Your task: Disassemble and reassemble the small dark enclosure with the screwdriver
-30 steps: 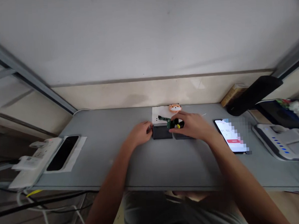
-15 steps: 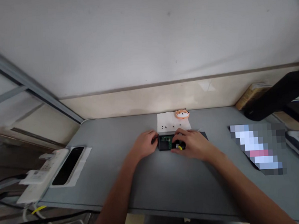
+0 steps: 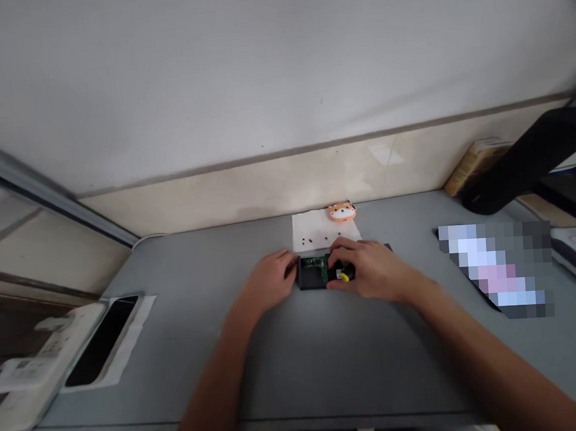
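A small black case lies on the grey table with a green circuit board sitting in it. My left hand rests curled against the case's left end and steadies it. My right hand is closed over the board's right end, where a black part with a yellow piece shows under the fingers. A second black piece peeks out behind my right hand. A white paper sheet with several tiny dark screws lies just beyond the case.
An orange animal-shaped figure sits on the paper's far corner. A phone with a lit screen lies at the right, near a black lamp arm. At the left, a dark phone lies on paper beside a white power strip.
The green board, held above the case a second ago, now sits down in it under my right hand. My left hand stays at the case. The view has shifted.
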{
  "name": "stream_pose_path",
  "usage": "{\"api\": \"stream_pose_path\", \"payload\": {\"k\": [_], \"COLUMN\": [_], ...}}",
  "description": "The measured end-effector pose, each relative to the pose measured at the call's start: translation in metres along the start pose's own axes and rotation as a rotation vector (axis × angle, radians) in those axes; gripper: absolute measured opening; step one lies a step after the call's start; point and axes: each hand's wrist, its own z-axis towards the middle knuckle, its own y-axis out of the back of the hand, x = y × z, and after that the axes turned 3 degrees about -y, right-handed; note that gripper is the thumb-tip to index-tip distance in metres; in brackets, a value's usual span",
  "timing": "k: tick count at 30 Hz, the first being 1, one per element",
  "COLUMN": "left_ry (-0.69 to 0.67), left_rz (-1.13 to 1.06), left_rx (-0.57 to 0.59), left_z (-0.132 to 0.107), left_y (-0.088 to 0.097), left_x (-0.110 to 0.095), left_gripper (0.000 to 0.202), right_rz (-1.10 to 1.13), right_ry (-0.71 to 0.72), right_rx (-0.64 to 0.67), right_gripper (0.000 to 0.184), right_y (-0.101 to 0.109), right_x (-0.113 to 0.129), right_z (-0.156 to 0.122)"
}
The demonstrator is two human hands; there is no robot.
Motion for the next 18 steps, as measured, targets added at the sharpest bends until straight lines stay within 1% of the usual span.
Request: {"api": "stream_pose_path", "payload": {"k": [3,9,14,18], "left_ry": [-0.002,-0.029,-0.054,-0.045], "left_rz": [-0.011,0.006,0.009,0.021], "left_rx": [-0.006,-0.013,-0.028,-0.027], "left_z": [0.0006,0.0012,0.0005,-0.0006], "left_y": [-0.0002,-0.0032,-0.003,-0.0007], "left_x": [-0.0009,0.0003,0.0027,0.0005], "left_gripper": [0.019,0.019,0.019,0.019], "right_rz": [0.033,0.022,-0.021,-0.043], "right_ry": [0.014,0.021,-0.003,-0.009], "right_rx": [-0.018,-0.034,0.023,0.071], "right_gripper": [0.022,0.022,0.023,0.025], "right_y": [-0.001,-0.0025,-0.002,-0.0018], "right_x": [-0.0013,-0.0023,-0.0021,-0.0025], "right_z": [0.0001,0.001,0.0021,0.0019]}}
